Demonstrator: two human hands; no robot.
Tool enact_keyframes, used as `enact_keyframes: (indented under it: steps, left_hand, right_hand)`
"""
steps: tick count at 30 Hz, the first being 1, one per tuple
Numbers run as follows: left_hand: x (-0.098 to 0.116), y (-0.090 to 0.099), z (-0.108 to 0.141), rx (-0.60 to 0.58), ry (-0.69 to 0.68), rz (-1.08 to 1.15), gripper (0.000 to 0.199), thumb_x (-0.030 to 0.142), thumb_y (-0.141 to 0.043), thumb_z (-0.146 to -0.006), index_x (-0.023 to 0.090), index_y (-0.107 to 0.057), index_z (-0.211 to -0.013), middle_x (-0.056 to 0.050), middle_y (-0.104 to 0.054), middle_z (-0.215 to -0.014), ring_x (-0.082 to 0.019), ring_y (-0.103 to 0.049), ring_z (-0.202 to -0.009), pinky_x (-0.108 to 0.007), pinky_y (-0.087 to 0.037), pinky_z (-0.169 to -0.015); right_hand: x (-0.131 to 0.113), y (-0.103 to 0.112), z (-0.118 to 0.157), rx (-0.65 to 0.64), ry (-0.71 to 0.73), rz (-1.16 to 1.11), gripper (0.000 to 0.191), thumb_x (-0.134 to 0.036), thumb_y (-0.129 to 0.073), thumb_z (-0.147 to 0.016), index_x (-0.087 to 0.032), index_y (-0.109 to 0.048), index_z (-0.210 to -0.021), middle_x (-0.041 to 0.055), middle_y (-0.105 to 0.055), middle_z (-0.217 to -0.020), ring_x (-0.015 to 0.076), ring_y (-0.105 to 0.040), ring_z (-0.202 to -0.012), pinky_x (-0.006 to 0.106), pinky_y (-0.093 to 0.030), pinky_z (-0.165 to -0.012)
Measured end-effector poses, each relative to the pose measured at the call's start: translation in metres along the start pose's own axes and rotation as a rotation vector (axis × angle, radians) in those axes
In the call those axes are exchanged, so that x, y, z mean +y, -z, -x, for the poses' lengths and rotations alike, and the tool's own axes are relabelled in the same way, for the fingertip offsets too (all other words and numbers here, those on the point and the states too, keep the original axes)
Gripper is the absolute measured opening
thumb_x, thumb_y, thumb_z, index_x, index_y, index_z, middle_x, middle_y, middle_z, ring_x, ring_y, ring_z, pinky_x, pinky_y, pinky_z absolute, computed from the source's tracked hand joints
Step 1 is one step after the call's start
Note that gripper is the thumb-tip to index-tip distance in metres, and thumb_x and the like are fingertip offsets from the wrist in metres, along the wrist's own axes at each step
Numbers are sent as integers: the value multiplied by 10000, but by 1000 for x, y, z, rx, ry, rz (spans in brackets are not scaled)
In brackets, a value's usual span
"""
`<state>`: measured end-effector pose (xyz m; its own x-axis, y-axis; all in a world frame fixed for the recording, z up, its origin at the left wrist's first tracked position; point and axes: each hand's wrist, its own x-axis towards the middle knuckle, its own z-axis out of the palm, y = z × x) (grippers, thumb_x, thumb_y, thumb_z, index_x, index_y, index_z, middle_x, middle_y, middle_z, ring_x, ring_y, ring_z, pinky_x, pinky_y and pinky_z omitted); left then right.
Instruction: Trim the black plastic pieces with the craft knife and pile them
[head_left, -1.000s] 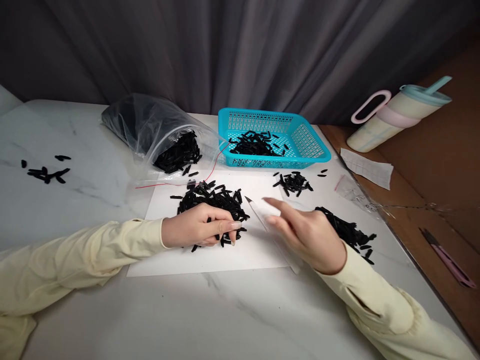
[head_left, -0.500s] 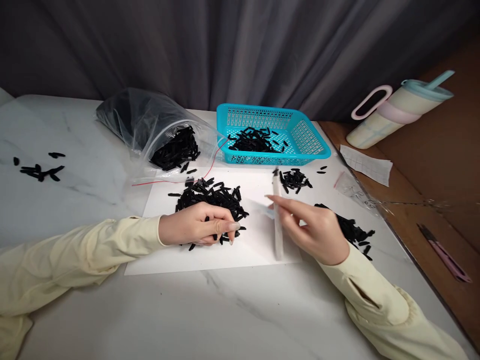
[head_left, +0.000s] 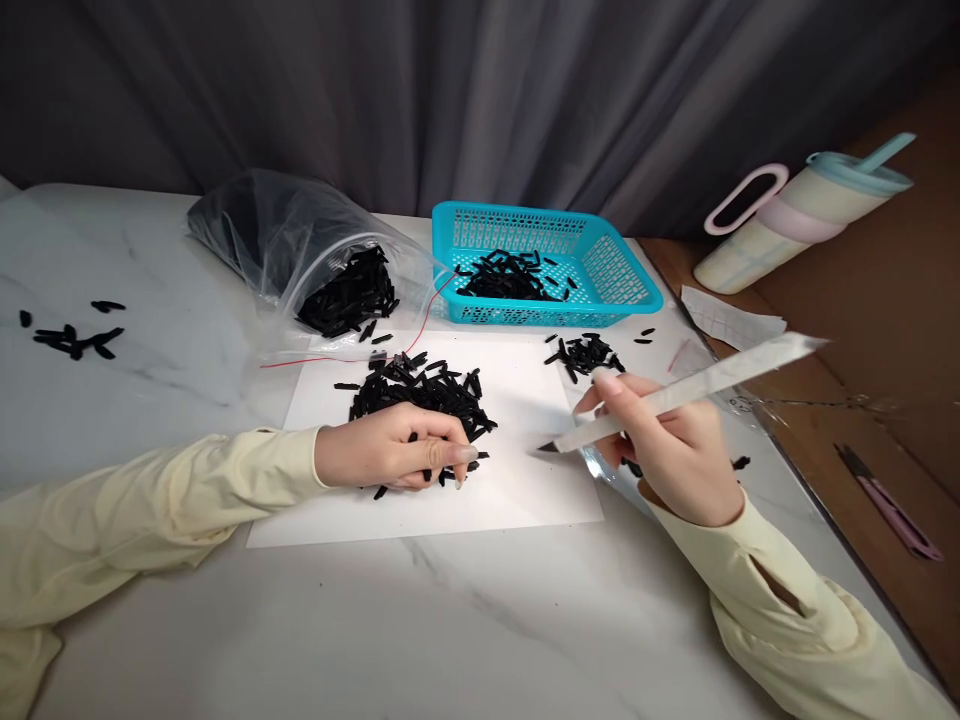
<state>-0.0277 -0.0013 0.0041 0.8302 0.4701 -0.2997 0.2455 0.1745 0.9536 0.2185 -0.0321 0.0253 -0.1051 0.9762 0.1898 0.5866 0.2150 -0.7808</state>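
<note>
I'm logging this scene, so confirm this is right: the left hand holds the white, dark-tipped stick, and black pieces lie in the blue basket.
Not quite: the head view shows the white, dark-tipped stick in the right hand, not the left hand. Black pieces do lie in the blue basket.

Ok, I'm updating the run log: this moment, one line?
left hand: curled over slender black pieces; right hand: holding slim white dark-tipped tool; rectangular blue plastic basket: contains similar pieces

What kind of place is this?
Probably a little work corner, maybe in a home: there's a marbled table, a dark curtain behind it, and a pile of small black pieces on white paper.
</note>
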Motion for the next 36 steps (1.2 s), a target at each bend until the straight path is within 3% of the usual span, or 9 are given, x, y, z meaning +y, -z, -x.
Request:
enact_keyframes:
  steps: [5, 11, 19, 25, 30, 36]
  left_hand:
    - [4, -1, 0, 18, 31, -26, 285, 395, -463, -846, 133, -517, -745, 91, -315, -406, -31, -253, -338, -146, -198, -326]
    - [5, -2, 0, 21, 34, -27, 273, 386, -484, -833, 133, -508, -734, 89, -341, -436, -23, -249, -347, -144, -202, -328]
    - [4, -2, 0, 47, 25, -66, 271, 387, -519, -816, 127, -537, -743, 79, -398, -467, -16, -306, -359, -135, -238, -342]
    - [3, -1, -1, 59, 41, -67, 289, 410, -540, -799, 127, -546, -740, 74, -415, -489, -13, -322, -364, -133, -249, -346]
    - [4, -1, -1, 61, 35, -47, 285, 409, -540, -800, 129, -541, -746, 80, -406, -477, -17, -328, -360, -134, -244, -346]
    - [5, -1, -1, 48, 39, 34, 271, 398, -537, -802, 133, -529, -744, 93, -367, -439, -19, -279, -345, -137, -214, -326]
  right_hand:
    - [0, -1, -2, -211, 18, 83, 383, -391, -500, -849, -161, -559, -548, -3, -544, -461, 82, -478, -402, 207, -393, -438]
    - [4, 4, -5, -446, 9, 112, 152, -294, -572, -795, -185, -669, -752, 5, -665, -634, 119, -593, -512, 212, -470, -501]
    - [7, 9, -6, -490, 41, 217, 158, -322, -591, -783, -208, -701, -779, 9, -703, -727, 145, -641, -600, 231, -489, -554]
    - [-13, 13, -2, -387, -25, 113, 193, -324, -605, -773, -185, -633, -643, 17, -686, -642, 134, -624, -542, 221, -470, -500]
    - [-37, 15, -7, -409, 88, -6, 210, -302, -641, -751, -189, -588, -582, 43, -706, -893, 163, -674, -698, 228, -525, -603]
    - [-52, 6, -16, -533, 252, 26, 209, -220, -606, -785, -173, -542, -591, 31, -704, -912, 95, -651, -593, 147, -386, -387]
